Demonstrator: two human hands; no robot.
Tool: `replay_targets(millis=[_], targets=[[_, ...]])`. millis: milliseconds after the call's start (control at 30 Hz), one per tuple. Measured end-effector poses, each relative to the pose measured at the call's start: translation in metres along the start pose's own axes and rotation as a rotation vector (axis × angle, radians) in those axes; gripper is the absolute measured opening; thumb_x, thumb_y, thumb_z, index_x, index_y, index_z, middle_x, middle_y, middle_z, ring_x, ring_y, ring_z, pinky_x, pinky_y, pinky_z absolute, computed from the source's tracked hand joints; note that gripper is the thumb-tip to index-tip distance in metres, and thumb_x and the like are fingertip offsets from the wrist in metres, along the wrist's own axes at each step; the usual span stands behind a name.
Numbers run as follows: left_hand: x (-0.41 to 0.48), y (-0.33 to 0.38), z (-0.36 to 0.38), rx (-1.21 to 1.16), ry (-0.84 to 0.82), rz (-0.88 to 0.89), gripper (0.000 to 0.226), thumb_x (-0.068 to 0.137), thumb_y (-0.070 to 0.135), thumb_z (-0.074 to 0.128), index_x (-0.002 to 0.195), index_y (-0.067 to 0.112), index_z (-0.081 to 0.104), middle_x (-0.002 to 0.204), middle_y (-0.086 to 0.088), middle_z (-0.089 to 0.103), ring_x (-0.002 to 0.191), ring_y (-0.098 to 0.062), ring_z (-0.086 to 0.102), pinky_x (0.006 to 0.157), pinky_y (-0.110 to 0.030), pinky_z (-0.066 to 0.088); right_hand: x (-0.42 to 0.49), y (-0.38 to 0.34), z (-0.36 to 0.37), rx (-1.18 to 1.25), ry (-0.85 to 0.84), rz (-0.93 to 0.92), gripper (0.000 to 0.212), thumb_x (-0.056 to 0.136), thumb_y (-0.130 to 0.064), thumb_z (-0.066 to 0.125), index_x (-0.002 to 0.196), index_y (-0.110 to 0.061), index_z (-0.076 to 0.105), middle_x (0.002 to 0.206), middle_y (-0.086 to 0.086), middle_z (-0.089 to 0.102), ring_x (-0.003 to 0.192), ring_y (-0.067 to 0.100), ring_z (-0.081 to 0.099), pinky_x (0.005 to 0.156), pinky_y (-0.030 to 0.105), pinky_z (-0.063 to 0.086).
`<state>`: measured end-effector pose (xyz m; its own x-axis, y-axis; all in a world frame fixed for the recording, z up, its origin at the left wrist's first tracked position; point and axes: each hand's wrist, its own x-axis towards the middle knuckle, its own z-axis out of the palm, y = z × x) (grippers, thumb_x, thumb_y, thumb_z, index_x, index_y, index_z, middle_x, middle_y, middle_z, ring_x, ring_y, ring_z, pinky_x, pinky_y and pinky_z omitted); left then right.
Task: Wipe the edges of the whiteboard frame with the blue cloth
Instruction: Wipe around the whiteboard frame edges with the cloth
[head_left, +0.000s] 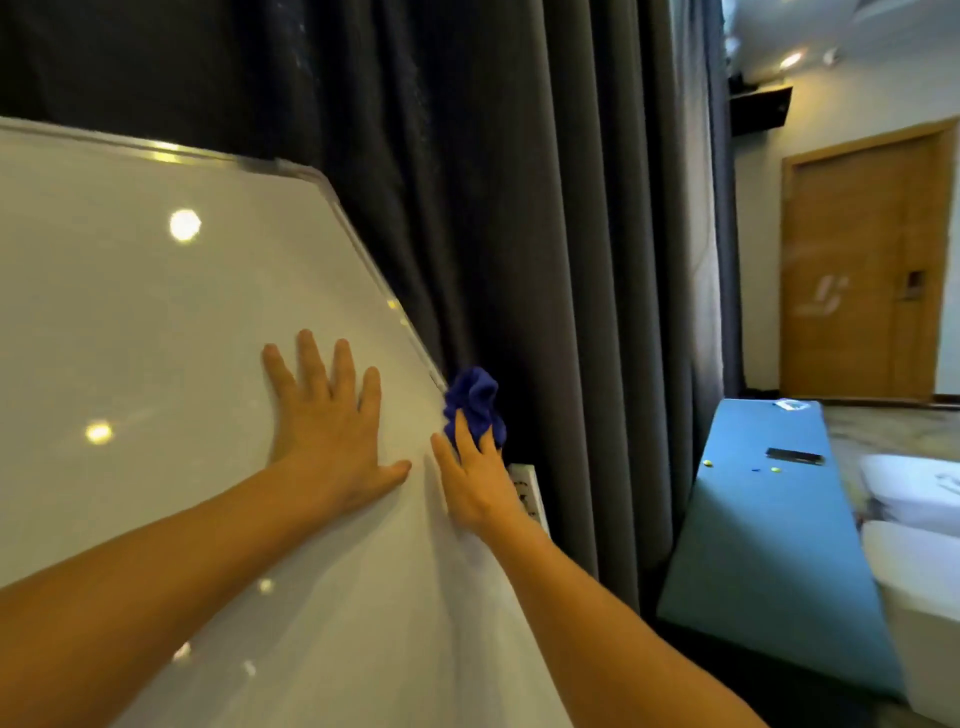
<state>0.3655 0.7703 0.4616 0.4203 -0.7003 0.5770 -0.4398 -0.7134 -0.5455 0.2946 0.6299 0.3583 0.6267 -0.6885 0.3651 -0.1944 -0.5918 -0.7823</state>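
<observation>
blue cloth (475, 400): bunched, centre-right of frame, pressed against right edge of whiteboard frame; wadded so a thick pad meets the thin rail.
whiteboard frame (382, 291): silvery rail, running from upper left across the top, rounded corner, then diagonally down to the cloth; lower stretch hidden behind right hand.
right hand (475, 488): just below centre, fingers closed over the cloth, wrapped round the board's edge; likely held so to pinch the rail on both faces while sliding along.
left hand (327, 421): centre of frame, empty, fingers spread flat on the white panel, just beside right hand, not touching it; probably bracing the board against the wiping push.
whiteboard (156, 338): fills left half, glossy, ceiling lights mirrored in it; looks tilted, partly from the wide lens.
progress: mid-wipe on right edge, judged from cloth position; top rail state unclear, cannot tell clean from dirty.
white box (530, 493): small, lower centre, just right of right hand, partly hidden; what it is not clear.
curtain (519, 208): dark grey, directly behind board edge; cloth close to it, may snag folds.
blue surface (769, 519): right of frame, well apart from the board; dark flat object (795, 456) and tiny coloured bits on it.
door (862, 270): wooden, upper right, closed.
</observation>
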Motion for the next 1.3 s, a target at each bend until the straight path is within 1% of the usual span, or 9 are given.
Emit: replay_targets(millis=[200, 533, 633, 733, 833, 1033, 1167, 1233, 1300], targets=[[-0.068, 0.077, 0.028, -0.035, -0.074, 0.282, 0.103, 0.076, 0.084, 0.015, 0.157, 0.024, -0.002, 0.166, -0.017, -0.008, 0.140, -0.062, -0.020, 0.101, -0.082, -0.013, -0.082, 0.064, 0.040, -0.014, 0.042, 0.140, 0.071, 0.091, -0.069, 0.024, 0.153, -0.041, 0.002, 0.166, 0.002, 0.003, 0.151, 0.027, -0.002, 0.120, 0.046, 0.009], [-0.126, 0.139, 0.045, 0.026, -0.127, 0.378, 0.117, 0.072, 0.088, 0.028, 0.156, 0.012, -0.001, 0.162, -0.029, -0.008, 0.140, -0.063, -0.017, 0.096, -0.085, -0.015, -0.179, 0.204, 0.024, 0.124, -0.068, 0.675, 0.057, 0.103, -0.045, 0.026, 0.154, -0.019, 0.020, 0.163, 0.009, 0.017, 0.148, 0.032, 0.016, 0.119, 0.050, 0.014], [-0.137, 0.169, 0.050, 0.029, -0.156, 0.468, 0.113, 0.074, 0.086, 0.030, 0.156, 0.016, -0.004, 0.163, -0.025, -0.010, 0.142, -0.059, -0.017, 0.097, -0.085, -0.014, -0.157, 0.180, 0.021, 0.306, 0.041, 0.608, 0.056, 0.102, -0.046, 0.032, 0.152, -0.022, 0.027, 0.160, 0.010, 0.027, 0.143, 0.031, 0.027, 0.116, 0.046, 0.022], [-0.146, 0.202, 0.052, -0.011, -0.188, 0.439, 0.114, 0.075, 0.085, 0.032, 0.155, 0.014, -0.006, 0.165, -0.022, -0.009, 0.139, -0.062, -0.021, 0.098, -0.083, -0.017, -0.131, 0.162, 0.024, 0.321, 0.053, 0.325, 0.057, 0.098, -0.054, 0.034, 0.152, -0.039, 0.022, 0.164, 0.000, 0.018, 0.147, 0.025, 0.023, 0.119, 0.045, 0.022], [-0.150, 0.227, 0.053, -0.005, -0.193, 0.423, 0.117, 0.074, 0.086, 0.030, 0.155, 0.010, -0.008, 0.163, -0.025, -0.010, 0.138, -0.064, -0.022, 0.096, -0.084, -0.019, -0.133, 0.196, 0.025, 0.284, 0.052, 0.261, 0.058, 0.092, -0.066, 0.029, 0.147, -0.055, 0.013, 0.165, -0.008, 0.010, 0.149, 0.021, 0.013, 0.120, 0.048, 0.017], [-0.156, 0.255, 0.064, 0.055, -0.167, 0.435, 0.120, 0.074, 0.087, 0.024, 0.153, 0.002, -0.007, 0.160, -0.032, -0.012, 0.134, -0.069, -0.022, 0.095, -0.087, -0.014, -0.200, 0.312, 0.020, 0.206, -0.017, 0.837, 0.055, 0.102, -0.048, 0.024, 0.154, -0.032, 0.017, 0.153, 0.018, 0.038, 0.135, 0.040, 0.040, 0.107, 0.047, 0.032], [-0.163, 0.279, 0.062, 0.087, -0.186, 0.411, 0.120, 0.074, 0.086, 0.026, 0.152, 0.001, -0.008, 0.160, -0.032, -0.013, 0.134, -0.068, -0.024, 0.097, -0.085, -0.014, -0.168, 0.273, 0.014, 0.323, 0.034, 0.562, 0.064, 0.087, -0.069, 0.021, 0.147, -0.048, 0.024, 0.150, 0.008, 0.042, 0.130, 0.031, 0.045, 0.100, 0.038, 0.035], [-0.166, 0.289, 0.061, 0.062, -0.185, 0.398, 0.114, 0.077, 0.082, 0.025, 0.153, 0.004, -0.007, 0.161, -0.030, -0.011, 0.135, -0.066, -0.025, 0.097, -0.084, -0.017, -0.159, 0.253, 0.019, 0.330, 0.053, 0.295, 0.057, 0.091, -0.065, 0.024, 0.146, -0.053, 0.020, 0.152, 0.003, 0.037, 0.136, 0.019, 0.036, 0.105, 0.031, 0.032], [-0.170, 0.294, 0.057, 0.038, -0.188, 0.411, 0.111, 0.078, 0.081, 0.025, 0.154, 0.006, -0.004, 0.162, -0.029, -0.009, 0.136, -0.065, -0.023, 0.098, -0.084, -0.016, -0.173, 0.262, 0.016, 0.307, 0.055, 0.239, 0.054, 0.097, -0.055, 0.027, 0.150, -0.046, 0.019, 0.158, -0.001, 0.028, 0.142, 0.012, 0.024, 0.114, 0.029, 0.021]])
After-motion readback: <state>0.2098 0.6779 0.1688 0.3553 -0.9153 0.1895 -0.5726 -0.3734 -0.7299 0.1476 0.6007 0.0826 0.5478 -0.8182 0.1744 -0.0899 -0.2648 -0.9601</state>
